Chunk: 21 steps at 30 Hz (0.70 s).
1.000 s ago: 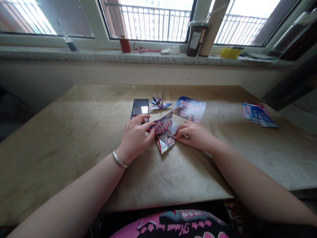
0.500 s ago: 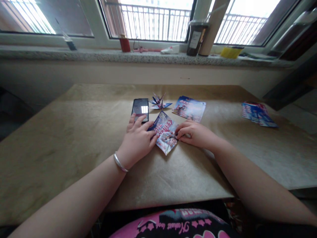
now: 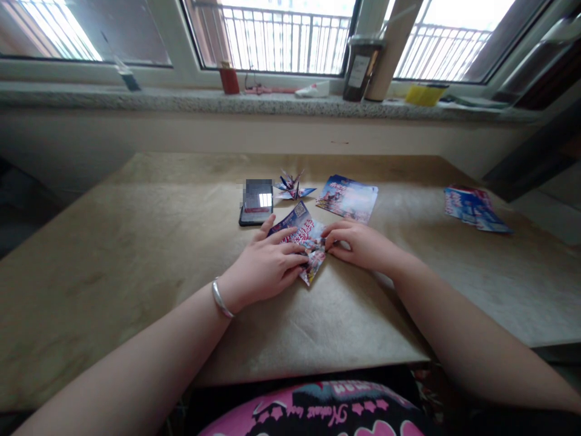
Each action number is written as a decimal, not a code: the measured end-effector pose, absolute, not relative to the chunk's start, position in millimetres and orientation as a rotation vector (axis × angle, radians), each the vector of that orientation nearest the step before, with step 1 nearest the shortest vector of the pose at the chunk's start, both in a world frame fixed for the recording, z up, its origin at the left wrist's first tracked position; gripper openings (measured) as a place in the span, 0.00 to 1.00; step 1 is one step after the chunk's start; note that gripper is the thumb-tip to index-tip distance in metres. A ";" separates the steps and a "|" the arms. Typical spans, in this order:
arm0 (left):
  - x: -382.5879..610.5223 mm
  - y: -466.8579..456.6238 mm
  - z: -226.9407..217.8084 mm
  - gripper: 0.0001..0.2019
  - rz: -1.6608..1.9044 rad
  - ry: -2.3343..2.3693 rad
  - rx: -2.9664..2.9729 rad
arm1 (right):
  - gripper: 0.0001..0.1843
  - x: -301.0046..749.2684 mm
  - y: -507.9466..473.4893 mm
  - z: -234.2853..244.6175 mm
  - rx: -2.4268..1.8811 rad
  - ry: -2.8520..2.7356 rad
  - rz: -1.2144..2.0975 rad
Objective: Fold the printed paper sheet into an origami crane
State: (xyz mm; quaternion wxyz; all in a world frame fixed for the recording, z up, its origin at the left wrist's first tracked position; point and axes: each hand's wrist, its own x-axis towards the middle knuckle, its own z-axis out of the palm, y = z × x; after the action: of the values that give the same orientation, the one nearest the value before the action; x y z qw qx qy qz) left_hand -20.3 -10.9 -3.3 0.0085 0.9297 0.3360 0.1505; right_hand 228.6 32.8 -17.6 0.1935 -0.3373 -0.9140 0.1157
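A printed sheet of paper [image 3: 312,232], blue and pink with red lettering, lies partly folded on the table in front of me. My left hand [image 3: 275,260] rests flat across its left side with the fingers stretched out, covering part of the folds. At the right corner, my right hand [image 3: 351,242] pinches the paper between thumb and fingers. Just beyond stands a folded paper crane [image 3: 294,186] of similar print. Left of the crane lies a phone [image 3: 256,209], its screen reflecting the window.
A stack of printed sheets [image 3: 347,198] lies behind my right hand, and another pile [image 3: 476,209] is at the table's right. Along the granite windowsill [image 3: 181,104] stand a red container [image 3: 229,80], a dark lidded cup [image 3: 358,69] and a yellow object [image 3: 424,95].
My left hand has slid right and toward me, off the phone and farther over the paper. The paper has turned slightly. My right hand keeps its pinch at the right corner.
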 end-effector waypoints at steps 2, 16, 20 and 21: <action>-20.6 -10.0 -4.2 0.13 0.474 1.013 2.884 | 0.05 226.5 32.1 -17.8 -0.953 -2.540 0.309; -21.1 -3.6 -8.5 0.14 0.366 0.852 2.814 | 0.05 225.9 35.6 -23.9 -0.894 -2.513 0.354; -21.4 -1.7 -10.1 0.14 0.386 0.801 2.805 | 0.05 222.8 35.1 -25.0 -0.898 -2.464 0.343; -21.3 -1.4 -10.1 0.14 0.391 0.786 2.802 | 0.05 221.6 35.0 -25.6 -0.902 -2.448 0.341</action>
State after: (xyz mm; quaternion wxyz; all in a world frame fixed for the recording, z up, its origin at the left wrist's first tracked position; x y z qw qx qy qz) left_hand -21.3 -1.4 -10.1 0.1025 0.9493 0.2662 0.1323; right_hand 221.6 35.0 -25.6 0.2527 -0.3316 -0.9003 0.1253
